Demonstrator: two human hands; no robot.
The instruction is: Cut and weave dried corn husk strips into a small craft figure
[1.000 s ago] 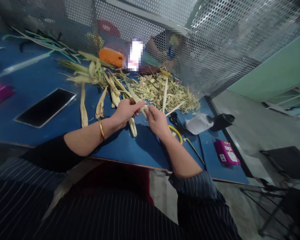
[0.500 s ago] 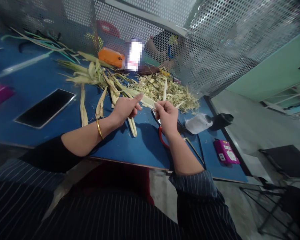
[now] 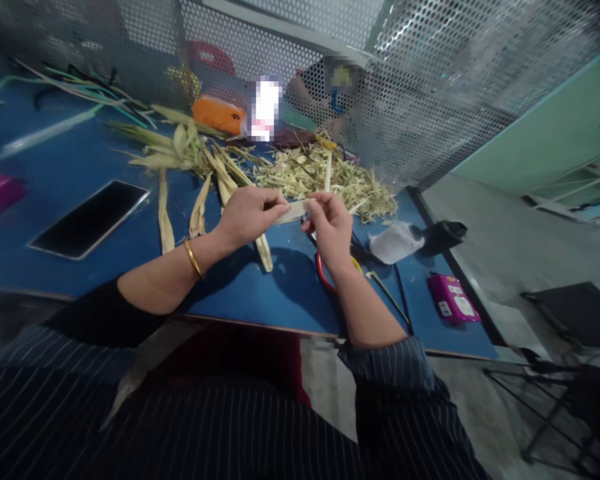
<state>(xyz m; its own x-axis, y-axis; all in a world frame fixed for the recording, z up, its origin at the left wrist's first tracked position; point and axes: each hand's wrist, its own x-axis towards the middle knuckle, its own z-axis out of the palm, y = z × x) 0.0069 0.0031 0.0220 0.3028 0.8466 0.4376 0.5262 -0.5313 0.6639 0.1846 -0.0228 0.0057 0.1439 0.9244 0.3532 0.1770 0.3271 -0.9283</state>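
Observation:
A pale strip of husk [image 3: 295, 211] is stretched between my two hands above the blue table [image 3: 235, 293]. My left hand [image 3: 253, 213] pinches one end between thumb and fingers, and my right hand [image 3: 330, 227] pinches the other. Just beyond them lies a heap of shredded husk [image 3: 320, 167]. Whole husks [image 3: 180, 148] spread to the left of the heap, and a folded piece [image 3: 264, 252] lies below my left hand. Scissors with red and yellow handles [image 3: 323, 272] are partly hidden under my right hand and wrist.
A dark phone [image 3: 90, 219] lies at left. Near the back stand an orange packet [image 3: 219, 115] and a bright blurred screen [image 3: 265, 108], before a perforated metal screen [image 3: 280, 60]. A person's arm shows behind it. At right are a whitish wrapped object [image 3: 396, 243] and a purple packet [image 3: 454, 298].
The fingers of my left hand have closed on the near end of the strip, where its thumb was raised before. My right hand has shifted slightly, still pinching.

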